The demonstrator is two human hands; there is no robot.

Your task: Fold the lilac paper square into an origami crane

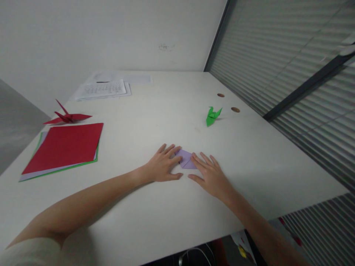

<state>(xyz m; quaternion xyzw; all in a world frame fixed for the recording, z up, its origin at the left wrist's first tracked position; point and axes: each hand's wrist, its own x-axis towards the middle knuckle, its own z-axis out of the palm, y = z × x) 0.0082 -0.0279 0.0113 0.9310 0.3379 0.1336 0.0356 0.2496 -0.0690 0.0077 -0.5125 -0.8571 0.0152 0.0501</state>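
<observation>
A small folded piece of purple origami paper lies flat on the white table, with crease lines across it. My left hand rests on its left side, fingers spread and tips pressing the paper. From the right, my right hand touches the other side with its fingertips, fingers stretched out and thumb apart. Both hands partly cover the paper's ends. Beyond my right hand stands a green paper crane.
At the left lies a stack of red, purple and green paper sheets, with a red paper crane behind it. Written pages lie at the back left. Two round holes sit near the right edge, beside window blinds.
</observation>
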